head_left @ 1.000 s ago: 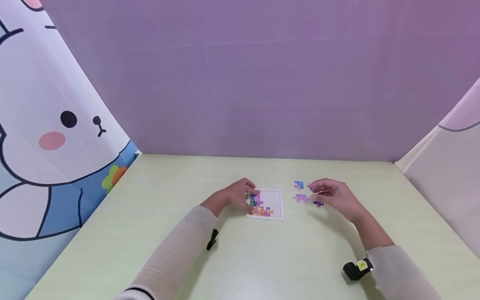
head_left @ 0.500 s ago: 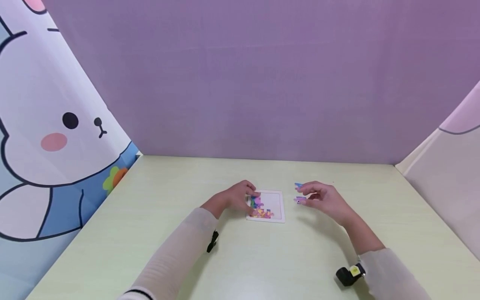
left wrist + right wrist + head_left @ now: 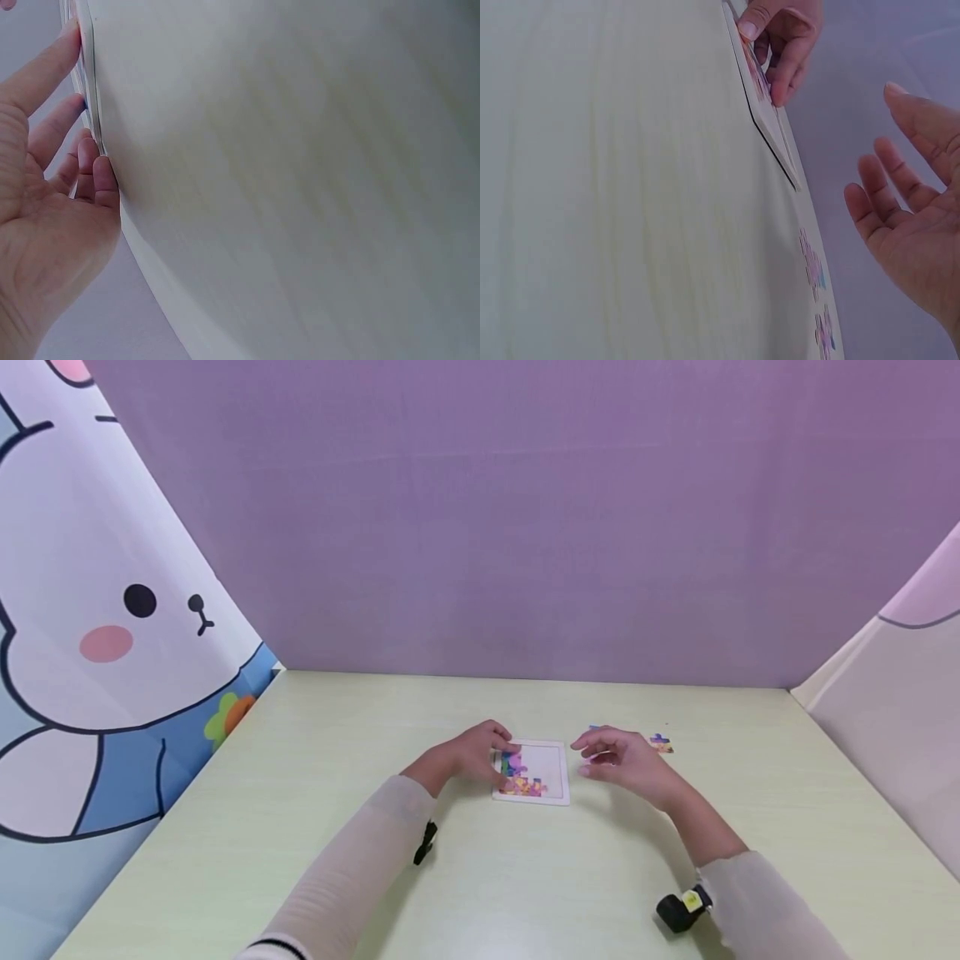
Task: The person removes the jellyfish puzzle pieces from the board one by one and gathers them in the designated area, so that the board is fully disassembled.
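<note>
A white-rimmed puzzle tray (image 3: 557,768) lies on the table in the head view, its left and lower parts filled with colourful pieces. My left hand (image 3: 471,752) spans its left side, thumb on the lower puzzle pieces (image 3: 525,787) and forefinger near the upper corner; the other fingers bend in beside the rim. My right hand (image 3: 622,764) hovers right of the tray, thumb and fingers apart. In the right wrist view nothing shows between the fingers of that hand (image 3: 915,202). Below it lie pink loose pieces (image 3: 812,262), mostly hidden by the hand in the head view.
A purple and yellow puzzle piece (image 3: 661,743) lies right of my right hand. The pale table (image 3: 420,718) ends at a purple backdrop (image 3: 525,527). A cartoon-printed cloth (image 3: 112,693) hangs at the left, a pale one (image 3: 900,718) at the right.
My right hand has moved left across the loose pieces towards the tray. The purple and yellow piece now shows to its right. My left hand stays on the tray.
</note>
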Tool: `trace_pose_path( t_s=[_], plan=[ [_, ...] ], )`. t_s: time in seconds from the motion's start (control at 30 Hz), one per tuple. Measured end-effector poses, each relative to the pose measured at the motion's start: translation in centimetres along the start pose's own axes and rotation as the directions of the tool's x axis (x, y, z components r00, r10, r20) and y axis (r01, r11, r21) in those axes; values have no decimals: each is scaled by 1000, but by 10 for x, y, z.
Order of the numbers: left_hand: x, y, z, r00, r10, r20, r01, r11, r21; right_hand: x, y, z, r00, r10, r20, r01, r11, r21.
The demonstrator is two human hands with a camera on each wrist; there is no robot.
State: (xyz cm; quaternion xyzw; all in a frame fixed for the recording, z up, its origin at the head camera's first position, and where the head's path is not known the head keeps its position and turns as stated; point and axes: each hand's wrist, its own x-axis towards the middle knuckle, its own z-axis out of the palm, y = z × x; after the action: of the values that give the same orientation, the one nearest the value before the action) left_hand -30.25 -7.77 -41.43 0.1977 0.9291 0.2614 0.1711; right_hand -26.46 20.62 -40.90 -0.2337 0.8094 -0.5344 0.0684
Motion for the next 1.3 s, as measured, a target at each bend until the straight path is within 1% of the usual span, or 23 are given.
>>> trace_pose_path(
  t_s=[0.1, 0.3, 0.4, 0.57, 0.7, 0.83, 1.03, 1.2, 1.3],
  plan=[
    [-1, 0, 0, 1000, 0, 1, 0, 1000, 2, 3, -2, 4, 1000, 2, 30, -2, 1000, 5],
    [-2, -1, 0, 1000, 4, 4, -4, 1000, 3, 6, -7, 12, 997, -7, 82, 10, 999, -34],
    [-2, -2, 1, 1000, 5, 5, -5, 1000, 4, 7, -9, 15, 993, 1, 117, 2, 1000, -19],
    [-3, -2, 1, 1000, -3, 8, 3, 1000, 13, 9, -12, 22, 982, 18, 186, -14, 1000, -21],
    [-3, -1, 1, 1000, -5, 13, 4, 1000, 17, 12, -13, 27, 973, 8, 232, 1, 999, -38],
    [-5, -1, 0, 1000, 2, 19, -2, 1000, 18, 15, -12, 35, 966, -2, 260, 14, 999, -46],
    [-8, 0, 0, 1000, 6, 19, -6, 1000, -5, 19, -13, 43, 958, 18, 286, 0, 998, -63],
    [-9, -1, 0, 1000, 13, 16, -13, 1000, -7, 23, -15, 50, 952, 14, 305, 26, 991, -129],
    [-9, -2, 0, 1000, 18, 18, -18, 1000, -3, 26, -16, 54, 951, 33, 307, 21, 985, -170]
  ],
)
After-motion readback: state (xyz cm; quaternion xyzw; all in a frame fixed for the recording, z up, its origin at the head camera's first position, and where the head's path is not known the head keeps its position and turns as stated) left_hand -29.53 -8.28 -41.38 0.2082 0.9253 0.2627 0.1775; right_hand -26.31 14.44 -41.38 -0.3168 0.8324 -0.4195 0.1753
